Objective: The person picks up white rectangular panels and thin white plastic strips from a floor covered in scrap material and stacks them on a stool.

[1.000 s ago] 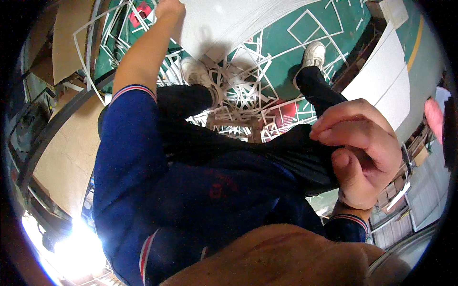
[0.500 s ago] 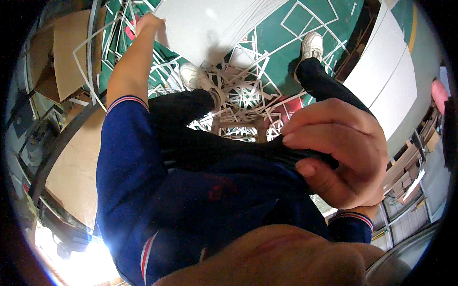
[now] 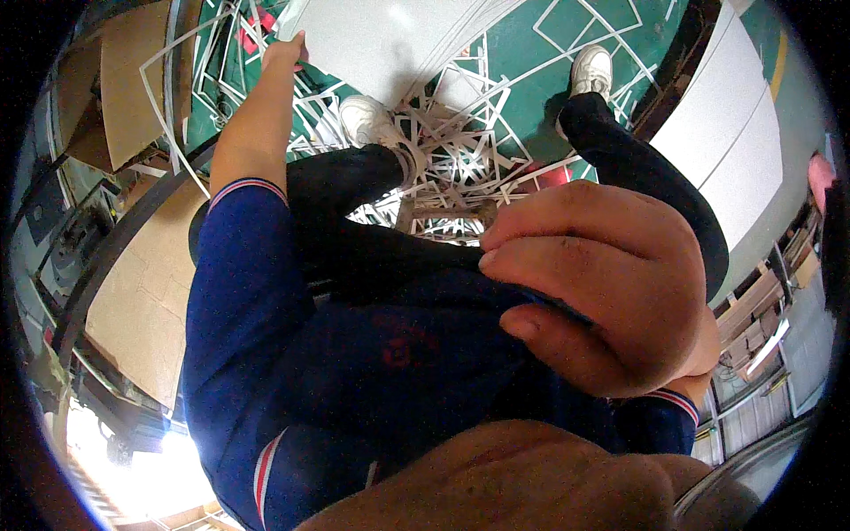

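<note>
My left hand (image 3: 282, 57) reaches far forward to the left edge of a large white sheet (image 3: 372, 44). Its fingers are bent at that edge, one tip lying over it, and the rest are hidden. Close to the camera is my right hand (image 3: 611, 283), raised in front of my dark blue shirt (image 3: 390, 354). Those fingers curl loosely, with a gap between them and the thumb, and nothing shows in it. At the sheet's right side several thin edges fan out as fine lines.
Thin white frame-shaped offcuts (image 3: 460, 159) are heaped on the green floor (image 3: 540, 88) around my white shoes (image 3: 591, 73). A wooden stool edge (image 3: 443, 213) shows below them. More white sheets (image 3: 726, 115) lie at the right, brown cardboard (image 3: 133, 88) at the left.
The left hand has come slightly back toward me along the sheet's edge. My right hand has shifted left and looks larger. The whole view has tilted a little.
</note>
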Demonstrator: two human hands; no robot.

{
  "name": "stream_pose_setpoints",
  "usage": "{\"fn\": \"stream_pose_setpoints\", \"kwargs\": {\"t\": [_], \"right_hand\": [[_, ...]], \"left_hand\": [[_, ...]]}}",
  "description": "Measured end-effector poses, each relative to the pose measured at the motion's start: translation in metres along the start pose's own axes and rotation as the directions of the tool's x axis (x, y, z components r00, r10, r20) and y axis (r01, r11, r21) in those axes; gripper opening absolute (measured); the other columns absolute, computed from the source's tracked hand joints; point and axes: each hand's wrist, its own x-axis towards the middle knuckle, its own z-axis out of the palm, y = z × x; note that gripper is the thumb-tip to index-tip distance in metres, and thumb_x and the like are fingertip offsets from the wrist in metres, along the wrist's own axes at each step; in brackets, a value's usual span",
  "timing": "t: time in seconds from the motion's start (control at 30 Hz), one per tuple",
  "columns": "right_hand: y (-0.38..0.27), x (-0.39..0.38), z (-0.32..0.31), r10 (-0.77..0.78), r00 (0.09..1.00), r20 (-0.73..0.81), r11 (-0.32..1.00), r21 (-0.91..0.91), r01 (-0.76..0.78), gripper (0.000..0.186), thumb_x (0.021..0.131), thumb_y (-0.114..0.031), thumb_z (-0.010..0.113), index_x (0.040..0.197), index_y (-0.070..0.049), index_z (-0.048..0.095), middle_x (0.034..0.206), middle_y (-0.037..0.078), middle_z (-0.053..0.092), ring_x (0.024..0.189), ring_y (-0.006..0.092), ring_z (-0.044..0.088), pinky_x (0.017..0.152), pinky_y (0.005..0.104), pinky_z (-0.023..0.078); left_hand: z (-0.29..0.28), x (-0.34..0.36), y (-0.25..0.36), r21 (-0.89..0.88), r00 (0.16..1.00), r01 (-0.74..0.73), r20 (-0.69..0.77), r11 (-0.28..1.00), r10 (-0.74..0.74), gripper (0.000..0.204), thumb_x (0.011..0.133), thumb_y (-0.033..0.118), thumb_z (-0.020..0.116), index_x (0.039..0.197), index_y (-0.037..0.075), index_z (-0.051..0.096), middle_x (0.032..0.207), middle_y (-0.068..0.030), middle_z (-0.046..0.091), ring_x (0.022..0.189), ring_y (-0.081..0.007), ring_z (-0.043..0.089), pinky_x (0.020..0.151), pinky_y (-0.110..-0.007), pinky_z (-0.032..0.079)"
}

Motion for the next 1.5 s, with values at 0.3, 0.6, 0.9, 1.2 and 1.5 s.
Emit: {"fn": "stream_pose_setpoints", "kwargs": {"t": [0.3, 0.6, 0.9, 1.2, 1.5], "right_hand": [[-0.014, -0.003, 0.014, -0.053, 0.999, 0.001, 0.998, -0.025, 0.053, 0.023, 0.067, -0.014, 0.066, 0.084, 0.001, 0.06, 0.084, 0.015, 0.06, 0.066, 0.026, 0.061, 0.055, 0.031, 0.05], [-0.031, -0.012, 0.04, -0.202, 0.979, -0.002, 0.979, -0.02, 0.202, 0.024, 0.062, -0.014, 0.069, 0.08, -0.001, 0.059, 0.082, 0.011, 0.058, 0.06, 0.0227, 0.059, 0.049, 0.03, 0.047], [-0.046, -0.032, 0.054, -0.04, 0.99, 0.133, 0.998, -0.05, 0.047, 0.029, 0.054, -0.016, 0.068, 0.078, -0.003, 0.058, 0.077, 0.007, 0.055, 0.062, 0.0212, 0.058, 0.05, 0.0301, 0.047], [-0.055, -0.033, 0.047, 0.109, 0.971, 0.213, 0.994, -0.012, -0.108, 0.029, 0.056, -0.018, 0.066, 0.08, -0.003, 0.059, 0.08, 0.007, 0.057, 0.063, 0.02, 0.059, 0.051, 0.0296, 0.048], [-0.043, -0.032, 0.05, 0.062, 0.97, 0.234, 0.99, -0.138, -0.03, 0.03, 0.059, -0.018, 0.065, 0.085, -0.004, 0.059, 0.077, 0.005, 0.055, 0.068, 0.0174, 0.058, 0.052, 0.0277, 0.047]], "left_hand": [[0.012, -0.044, 0.001, 0.093, 0.993, -0.054, -0.103, 0.994, 0.064, 0.021, 0.065, 0.026, 0.059, 0.055, 0.008, 0.063, 0.068, -0.0076, 0.065, 0.064, -0.0202, 0.063, 0.063, -0.033, 0.048], [0.15, -0.092, 0.008, -0.97, 0.963, 0.241, 0.234, -0.039, 0.131, 0.016, 0.082, 0.005, 0.051, 0.093, -0.006, 0.051, 0.078, -0.0192, 0.061, 0.06, -0.0263, 0.063, 0.044, -0.027, 0.047], [0.191, -0.157, 0.036, -0.983, 0.988, -0.133, -0.141, 0.129, -0.058, 0.013, 0.077, 0.002, 0.05, 0.083, -0.009, 0.048, 0.069, -0.0183, 0.059, 0.051, -0.0215, 0.057, 0.045, -0.029, 0.049], [0.216, -0.198, 0.057, -0.935, 0.895, 0.219, 0.307, 0.28, 0.323, 0.026, 0.085, 0.018, 0.051, 0.084, -0.008, 0.053, 0.065, -0.0215, 0.06, 0.046, -0.0242, 0.058, 0.037, -0.03, 0.045], [0.241, -0.321, 0.12, -0.847, 0.609, 0.19, 0.498, 0.496, 0.618, 0.021, 0.084, 0.016, 0.05, 0.088, -0.004, 0.053, 0.066, -0.0194, 0.06, 0.056, -0.0258, 0.063, 0.046, -0.033, 0.049]]}}
